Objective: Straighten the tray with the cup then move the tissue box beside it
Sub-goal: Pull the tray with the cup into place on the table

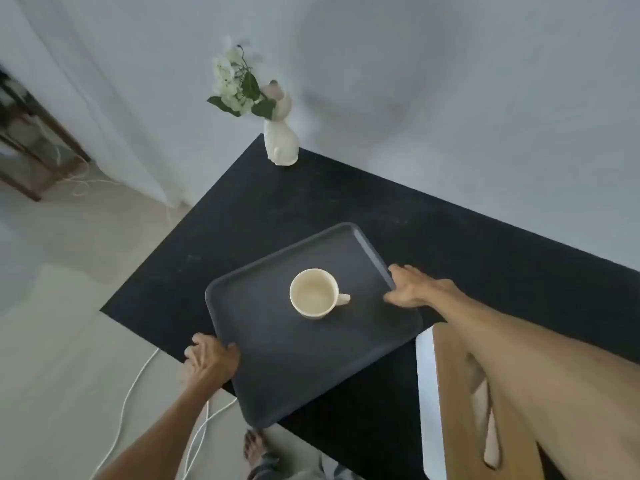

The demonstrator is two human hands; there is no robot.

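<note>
Black table (242, 216) by a grey wall — the dark tray (277, 368) sits skewed, overhanging the edge, cream mug (313, 293) loose in the middle. Left hand (211, 358) and right hand (414, 287) have fingers clamped on opposite rims. Stiff, light tray — I'd turn it slowly or the mug slides. Wooden tissue box (460, 410) waits at the right.

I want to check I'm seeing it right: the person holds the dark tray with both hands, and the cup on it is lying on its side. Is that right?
Not quite. In the head view the cup stands upright on the tray, its open mouth facing up. The rest holds: the left hand grips the tray's near-left edge and the right hand grips its far-right edge.
</note>
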